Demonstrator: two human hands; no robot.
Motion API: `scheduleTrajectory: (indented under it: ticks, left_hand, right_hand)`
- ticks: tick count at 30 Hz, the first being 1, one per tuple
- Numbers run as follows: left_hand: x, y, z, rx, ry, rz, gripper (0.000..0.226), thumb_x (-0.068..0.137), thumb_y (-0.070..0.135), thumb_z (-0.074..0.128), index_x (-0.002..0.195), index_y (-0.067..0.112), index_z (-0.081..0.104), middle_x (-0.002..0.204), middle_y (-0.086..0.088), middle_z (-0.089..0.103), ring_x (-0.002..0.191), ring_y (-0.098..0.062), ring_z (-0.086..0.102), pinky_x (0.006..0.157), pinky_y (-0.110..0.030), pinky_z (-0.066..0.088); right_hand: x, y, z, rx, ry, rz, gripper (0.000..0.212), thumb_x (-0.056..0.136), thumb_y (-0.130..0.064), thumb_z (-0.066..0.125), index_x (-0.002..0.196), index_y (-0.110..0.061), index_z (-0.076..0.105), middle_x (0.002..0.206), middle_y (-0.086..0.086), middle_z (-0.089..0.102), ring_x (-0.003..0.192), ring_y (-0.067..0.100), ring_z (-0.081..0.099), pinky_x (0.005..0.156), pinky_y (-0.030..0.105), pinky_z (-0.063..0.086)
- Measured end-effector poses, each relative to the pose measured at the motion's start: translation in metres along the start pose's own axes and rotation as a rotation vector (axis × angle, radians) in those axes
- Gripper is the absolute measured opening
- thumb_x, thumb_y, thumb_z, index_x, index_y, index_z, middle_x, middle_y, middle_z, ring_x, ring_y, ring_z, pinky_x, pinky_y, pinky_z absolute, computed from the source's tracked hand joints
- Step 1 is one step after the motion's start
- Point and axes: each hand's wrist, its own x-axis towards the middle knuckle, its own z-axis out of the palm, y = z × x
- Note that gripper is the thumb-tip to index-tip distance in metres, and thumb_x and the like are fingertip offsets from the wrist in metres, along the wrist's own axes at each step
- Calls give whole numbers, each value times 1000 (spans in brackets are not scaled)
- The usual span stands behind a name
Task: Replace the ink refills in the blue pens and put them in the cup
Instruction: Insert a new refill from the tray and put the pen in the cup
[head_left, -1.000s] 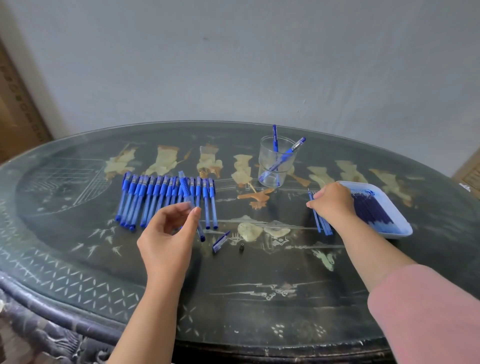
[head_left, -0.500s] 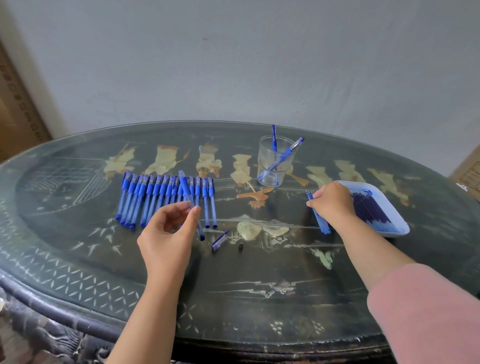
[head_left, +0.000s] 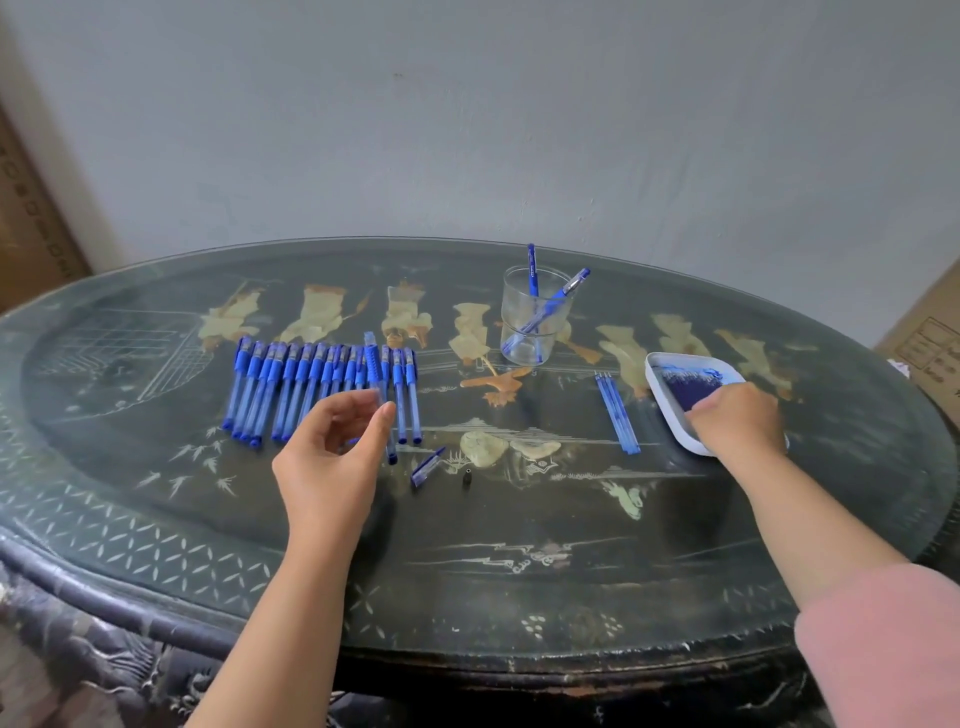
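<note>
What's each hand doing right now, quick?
Left hand: pinches a blue pen.
Right hand: in the refill tray; grip cannot be told.

Soft, even, coolish light on my feed, can't pin down source. Faint shadow under left hand on glass-topped table, darker patch beside right hand. Dull sheen along far rim, no blown glare. Fisheye bows table rim, bends wall at frame edges. Right hand smeared by motion blur, left fingertips a bit soft. Pink sleeve mushy in bottom corner. Whole frame dim-ish, slightly grainy.
</note>
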Motion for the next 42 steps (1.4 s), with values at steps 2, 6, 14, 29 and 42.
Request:
scheduleTrajectory:
  ticks: [2, 6, 14, 29, 42]
  left_hand:
    - [-1, 0, 0, 17, 6, 7, 14, 82, 22, 78, 95, 23, 73, 87, 10, 73, 79, 1, 66, 80, -19, 55]
    - [-1, 0, 0, 39, 2, 12, 13, 82, 24, 78, 94, 26, 72, 86, 10, 73, 78, 1, 66, 79, -19, 53]
    - [-1, 0, 1, 53, -17, 12, 14, 81, 25, 78, 93, 28, 71, 86, 10, 72, 79, 0, 67, 79, -21, 54]
    - [-11, 5, -3, 16, -8, 66, 16, 84, 15, 75, 91, 29, 72, 83, 13, 73, 79, -1, 68, 74, -11, 52]
    - [-17, 5, -3, 45, -81, 113, 23, 82, 4, 74, 86, 27, 75, 83, 16, 75, 75, 0, 69, 71, -9, 51]
  right_hand:
    - [1, 2, 1, -30, -14, 24, 8, 86, -12, 60, 87, -4, 62, 80, 9, 51, 76, 30, 51, 69, 33, 50]
    - [-1, 2, -1, -64, -46, 32, 17, 83, -19, 69, 90, -6, 60, 81, 8, 51, 79, 31, 54, 77, 37, 54]
    - [-5, -4, -3, -193, -44, -59, 15, 91, -22, 60, 93, -7, 58, 82, 5, 49, 78, 28, 50, 69, 33, 48]
    - [-44, -42, -17, 1150, -74, 90, 27, 85, -4, 63, 111, -12, 67, 72, 4, 65, 63, 17, 54, 65, 30, 46]
    - [-163, -152, -36, 1571, -671, -339, 9, 97, -13, 57, 104, -10, 61, 88, 11, 65, 90, 34, 72, 79, 45, 60]
